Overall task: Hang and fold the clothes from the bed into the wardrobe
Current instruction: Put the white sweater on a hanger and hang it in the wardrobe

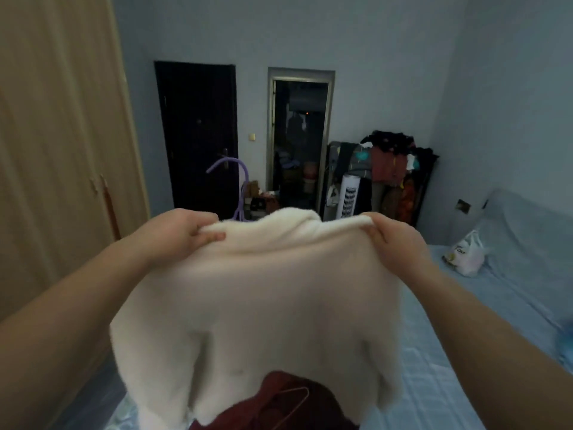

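Mostly hidden purple hanger [238,193], behind sweater [263,305]

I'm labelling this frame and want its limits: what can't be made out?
All in the head view:
- purple hanger: only the hook shows; the white sweater hides the rest.
- dark red garment: mostly behind the sweater, cut off by the bottom edge.
- wardrobe: cut off by the left edge, inside unseen.
- plastic bag: print too small to read.

Light is dim, cool and bluish; shadows are soft. The doorway [299,144] beyond is near black. Wide-angle distortion bows the wardrobe [55,119] edge; detail is soft.
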Motion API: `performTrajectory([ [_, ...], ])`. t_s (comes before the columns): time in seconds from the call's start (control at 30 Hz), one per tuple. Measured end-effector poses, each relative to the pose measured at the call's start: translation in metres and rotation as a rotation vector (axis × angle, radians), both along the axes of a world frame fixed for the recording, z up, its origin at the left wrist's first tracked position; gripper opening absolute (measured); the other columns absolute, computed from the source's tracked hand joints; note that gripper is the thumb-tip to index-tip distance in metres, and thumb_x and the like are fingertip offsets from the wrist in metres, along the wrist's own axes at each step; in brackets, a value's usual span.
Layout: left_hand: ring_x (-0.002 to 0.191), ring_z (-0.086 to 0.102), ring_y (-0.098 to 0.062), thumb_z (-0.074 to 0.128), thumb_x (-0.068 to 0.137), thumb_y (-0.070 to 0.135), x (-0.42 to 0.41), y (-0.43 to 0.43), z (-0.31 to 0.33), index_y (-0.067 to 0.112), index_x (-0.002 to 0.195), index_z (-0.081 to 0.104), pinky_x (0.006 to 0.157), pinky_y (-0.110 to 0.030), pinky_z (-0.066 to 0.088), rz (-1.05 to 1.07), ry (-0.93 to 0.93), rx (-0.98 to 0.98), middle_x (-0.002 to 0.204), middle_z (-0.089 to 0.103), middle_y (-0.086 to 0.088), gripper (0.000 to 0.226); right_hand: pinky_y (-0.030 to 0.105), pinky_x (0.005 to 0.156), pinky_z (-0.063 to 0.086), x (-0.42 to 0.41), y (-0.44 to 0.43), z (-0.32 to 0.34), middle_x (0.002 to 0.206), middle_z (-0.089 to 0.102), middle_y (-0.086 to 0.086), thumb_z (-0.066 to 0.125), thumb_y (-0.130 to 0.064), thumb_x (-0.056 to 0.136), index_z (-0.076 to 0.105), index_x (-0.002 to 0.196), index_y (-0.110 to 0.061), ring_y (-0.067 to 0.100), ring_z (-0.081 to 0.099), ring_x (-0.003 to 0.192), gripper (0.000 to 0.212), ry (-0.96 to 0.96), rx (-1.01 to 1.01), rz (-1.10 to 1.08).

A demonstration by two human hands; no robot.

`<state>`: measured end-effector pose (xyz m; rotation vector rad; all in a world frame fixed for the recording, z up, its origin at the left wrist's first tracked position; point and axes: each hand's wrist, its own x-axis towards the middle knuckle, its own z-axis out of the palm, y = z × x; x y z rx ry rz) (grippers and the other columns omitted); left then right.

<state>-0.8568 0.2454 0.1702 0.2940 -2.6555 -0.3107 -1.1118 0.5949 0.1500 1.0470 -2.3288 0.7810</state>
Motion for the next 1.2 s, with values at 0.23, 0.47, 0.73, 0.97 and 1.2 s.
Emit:
performTrajectory([
  [0.23,0.062,0.057,-0.006,0.054,0.084,0.067,-0.032,0.035,0.000,0.027,0.083,0.060,0.062,-0.035,0.047,-0.099,0.262,0.165,0.069,0.060,0.009,0.041,0.039,0.098,0.046,-0.029,0.017,0.021,0.115,0.068,-0.008,0.045,-0.038,0.101,0.067,0.113,-0.034,0.015,0.062,0.111,0.026,-0.619,0.256,0.129],
  [0.47,0.066,0.059,-0.004,0.058,0.087,0.062,-0.059,0.064,-0.020,0.036,0.080,0.060,0.062,-0.034,0.047,-0.071,0.179,0.203,0.074,0.063,0.014,0.027,0.026,0.076,0.047,-0.006,0.010,0.036,0.118,0.058,-0.018,0.039,-0.058,0.095,0.045,0.137,-0.040,0.005,0.059,0.095,0.046,-0.245,0.288,0.185],
  [0.73,0.073,0.061,0.002,0.054,0.089,0.062,-0.057,0.071,-0.019,0.045,0.084,0.056,0.059,-0.027,0.043,-0.083,0.044,0.109,0.081,0.063,0.022,0.018,0.027,0.067,0.044,-0.005,-0.011,0.017,0.085,0.063,-0.016,0.045,-0.042,0.099,0.056,0.083,-0.044,0.003,0.060,0.080,0.020,-0.285,0.352,0.323],
  [0.97,0.071,0.056,0.003,0.041,0.087,0.069,-0.046,0.088,0.015,0.049,0.077,0.044,0.054,-0.017,0.033,-0.166,0.100,-0.121,0.084,0.057,0.025,0.023,0.035,0.093,0.051,0.000,-0.020,0.036,0.113,0.065,-0.021,0.049,-0.033,0.099,0.058,0.128,-0.043,-0.001,0.060,0.106,0.033,-0.408,0.278,0.480],
  [1.2,0.073,0.058,0.001,0.057,0.089,0.061,-0.044,0.088,0.014,0.043,0.080,0.053,0.057,-0.024,0.041,-0.101,0.015,0.014,0.084,0.060,0.020,0.021,0.028,0.093,0.044,0.008,-0.005,0.045,0.146,0.046,-0.015,0.048,-0.023,0.084,0.030,0.145,-0.054,0.010,0.049,0.129,0.070,-0.466,0.160,0.404],
])
